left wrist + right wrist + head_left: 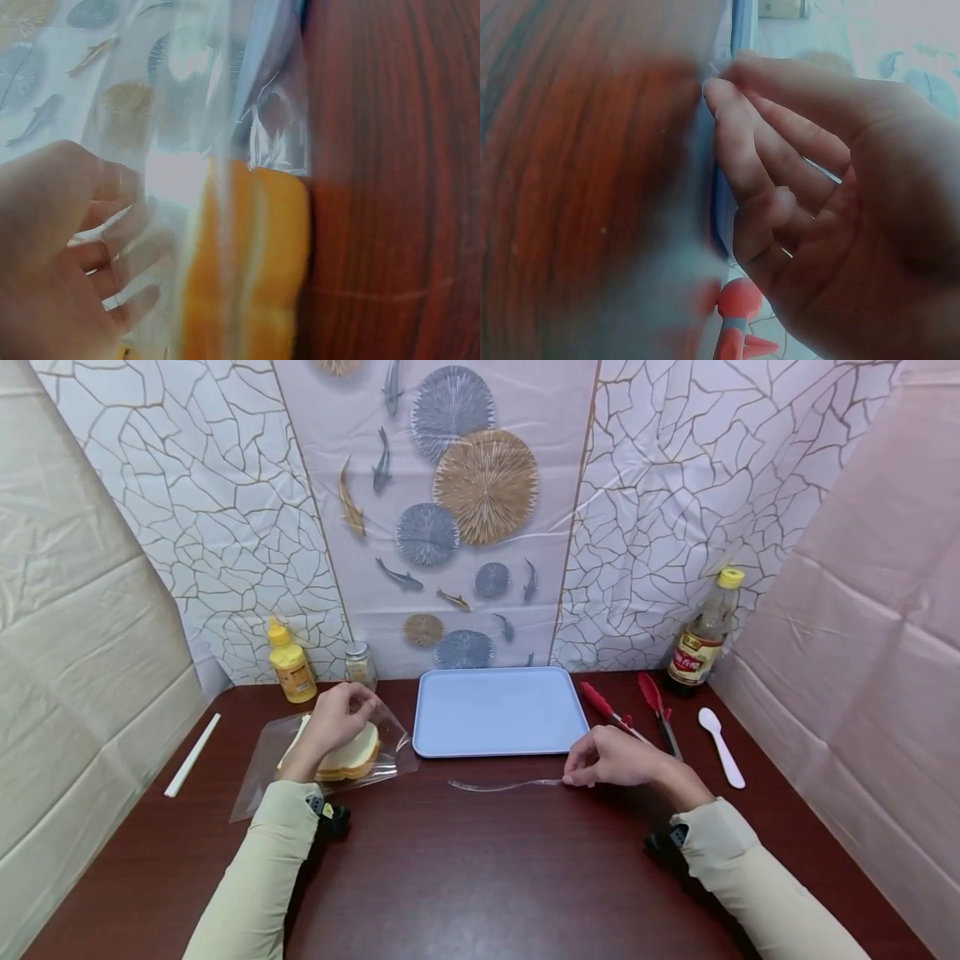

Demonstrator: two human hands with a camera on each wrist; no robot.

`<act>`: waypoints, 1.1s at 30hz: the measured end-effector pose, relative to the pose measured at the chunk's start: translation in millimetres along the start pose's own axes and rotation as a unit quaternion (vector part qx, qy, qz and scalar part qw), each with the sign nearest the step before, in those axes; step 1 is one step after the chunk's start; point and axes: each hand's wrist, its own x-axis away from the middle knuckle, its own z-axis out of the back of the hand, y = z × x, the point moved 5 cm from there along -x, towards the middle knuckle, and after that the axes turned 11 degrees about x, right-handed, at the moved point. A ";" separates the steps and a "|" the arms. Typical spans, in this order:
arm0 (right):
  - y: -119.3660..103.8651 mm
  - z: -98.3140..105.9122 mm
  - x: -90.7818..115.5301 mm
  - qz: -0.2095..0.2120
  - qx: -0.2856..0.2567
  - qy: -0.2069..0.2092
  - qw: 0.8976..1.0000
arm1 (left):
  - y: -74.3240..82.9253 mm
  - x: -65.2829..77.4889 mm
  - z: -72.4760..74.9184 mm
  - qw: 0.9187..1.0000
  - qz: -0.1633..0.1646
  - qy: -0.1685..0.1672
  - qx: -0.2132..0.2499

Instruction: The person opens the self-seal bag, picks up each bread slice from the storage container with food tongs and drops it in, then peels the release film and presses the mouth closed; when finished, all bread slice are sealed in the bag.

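Sliced bread (358, 755) lies in a clear plastic bag (258, 768) at the left of the table. My left hand (335, 717) is over the bread and holds up the bag's film near its right end. In the left wrist view, the yellow-orange crust (277, 240) of two slices shows through the film, beside the curled fingers. My right hand (618, 757), in front of the tray's right corner, pinches one end of a thin clear strip (495, 788) between thumb and forefinger. The strip stretches leftward, low over the table.
Behind the hands lies a light blue tray (498, 714). A yellow squeeze bottle (292, 668) and a small jar (361, 665) stand at the back left, with white chopsticks (192, 755) nearby. Red-tipped tongs (660, 710), a dark sauce bottle (701, 639) and a white spoon (722, 747) are at right.
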 end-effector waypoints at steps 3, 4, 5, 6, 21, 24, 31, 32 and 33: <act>0.6 -0.9 0.7 -0.012 0.007 0.005 1.000 | 4.0 -1.8 4.8 1.000 0.002 0.020 0.013; 0.6 -0.5 1.1 -0.012 0.009 0.011 1.000 | 6.1 -2.1 6.8 0.999 0.000 0.027 0.017; 0.5 0.4 1.6 -0.015 0.012 0.018 1.000 | 7.9 -2.3 8.9 0.999 -0.001 0.035 0.022; 0.2 1.6 2.0 -0.016 0.017 0.026 0.999 | 9.7 -2.5 10.9 0.999 -0.005 0.043 0.028; -53.0 13.1 -4.1 0.056 0.016 0.137 0.989 | 23.1 -8.8 26.0 0.988 -0.024 0.108 0.110; -86.8 -3.9 -26.1 0.100 0.009 0.141 0.985 | 26.5 -8.7 29.2 0.987 -0.021 0.111 0.111; -158.9 -65.2 -97.2 0.102 -0.035 0.078 0.991 | 26.8 -2.2 36.3 0.983 -0.008 0.129 0.128; -164.4 -70.8 -105.8 0.081 -0.056 0.079 0.992 | 26.9 -1.5 36.8 0.982 -0.009 0.132 0.134; -168.4 -75.4 -113.5 0.058 -0.081 0.084 0.991 | 27.3 -1.1 37.2 0.981 -0.012 0.135 0.139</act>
